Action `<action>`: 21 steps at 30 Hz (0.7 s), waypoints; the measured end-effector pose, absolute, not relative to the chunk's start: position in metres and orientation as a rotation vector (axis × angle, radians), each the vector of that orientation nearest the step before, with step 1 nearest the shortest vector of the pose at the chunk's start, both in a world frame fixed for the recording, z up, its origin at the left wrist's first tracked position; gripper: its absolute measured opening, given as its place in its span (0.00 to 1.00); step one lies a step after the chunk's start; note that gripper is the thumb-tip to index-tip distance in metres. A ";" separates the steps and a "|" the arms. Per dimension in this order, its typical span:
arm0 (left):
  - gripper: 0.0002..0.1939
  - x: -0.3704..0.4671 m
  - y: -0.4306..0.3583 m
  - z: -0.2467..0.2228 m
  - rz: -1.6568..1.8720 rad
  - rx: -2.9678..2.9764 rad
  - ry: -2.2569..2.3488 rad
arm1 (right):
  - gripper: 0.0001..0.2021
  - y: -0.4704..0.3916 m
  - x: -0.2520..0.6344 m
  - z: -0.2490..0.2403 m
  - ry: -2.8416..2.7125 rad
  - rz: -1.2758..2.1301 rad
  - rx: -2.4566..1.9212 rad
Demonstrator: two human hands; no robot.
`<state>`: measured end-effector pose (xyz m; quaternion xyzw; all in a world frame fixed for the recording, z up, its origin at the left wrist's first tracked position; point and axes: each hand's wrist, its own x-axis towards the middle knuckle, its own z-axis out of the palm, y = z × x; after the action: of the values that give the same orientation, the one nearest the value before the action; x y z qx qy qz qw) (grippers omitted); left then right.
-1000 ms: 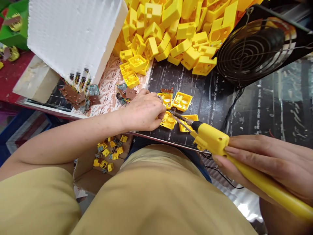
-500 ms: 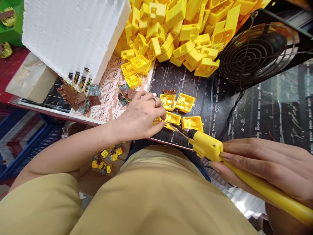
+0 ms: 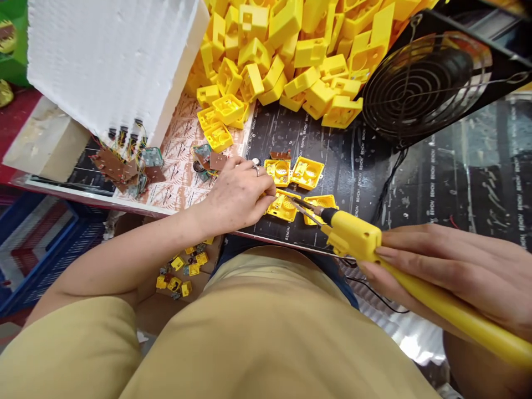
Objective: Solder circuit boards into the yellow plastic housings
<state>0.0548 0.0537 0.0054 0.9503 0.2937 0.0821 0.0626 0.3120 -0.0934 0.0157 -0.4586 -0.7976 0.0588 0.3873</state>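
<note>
My left hand (image 3: 241,194), a ring on one finger, rests low over the bench with thumb and fingers pinched together; what is between them is hidden. Just right of its fingertips lies a small open yellow housing (image 3: 285,206) with a perforated round speaker seat. My right hand (image 3: 453,271) grips a yellow soldering iron (image 3: 355,235) with a black collar and a thin metal rod beside its tip. The tip appears above that housing's upper right part; contact cannot be made out. Other open housings lie near: one right (image 3: 320,209), two behind (image 3: 277,172) (image 3: 307,172).
Yellow cases (image 3: 286,61) are heaped at the back. A black fan (image 3: 424,88) stands right, its cable trailing forward. Wired circuit boards (image 3: 124,166) lie by a white foam block (image 3: 112,61). A blue crate (image 3: 41,249) and a box of yellow parts (image 3: 183,274) sit below.
The iron's tip has shifted right and up relative to the front housing. My left fingertips have drawn back slightly from it. The whole view has moved a little.
</note>
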 end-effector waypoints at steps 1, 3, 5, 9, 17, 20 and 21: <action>0.12 0.056 0.054 0.004 0.245 2.890 0.882 | 0.10 -0.092 0.307 0.017 -2.032 0.149 -1.152; 0.12 0.058 0.055 0.003 0.239 2.916 0.878 | 0.11 -0.089 0.300 0.019 -2.058 0.143 -1.132; 0.12 0.059 0.056 0.003 0.233 2.927 0.883 | 0.12 -0.087 0.298 0.019 -2.083 0.126 -1.108; 0.12 0.059 0.056 0.004 0.214 2.918 0.881 | 0.10 -0.083 0.302 0.016 -2.101 0.123 -1.059; 0.12 0.056 0.056 0.007 0.235 2.890 0.873 | 0.09 -0.092 0.298 0.024 -1.987 0.222 -1.222; 0.11 0.057 0.058 0.006 0.213 2.884 0.875 | 0.08 -0.092 0.297 0.024 -1.977 0.250 -1.268; 0.11 0.057 0.058 0.006 0.210 2.884 0.874 | 0.09 -0.090 0.298 0.024 -2.015 0.232 -1.217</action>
<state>0.0575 0.0578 0.0056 0.9530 0.2887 0.0694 0.0604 0.2980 -0.0905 0.0236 -0.4762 -0.7886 0.0906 0.3784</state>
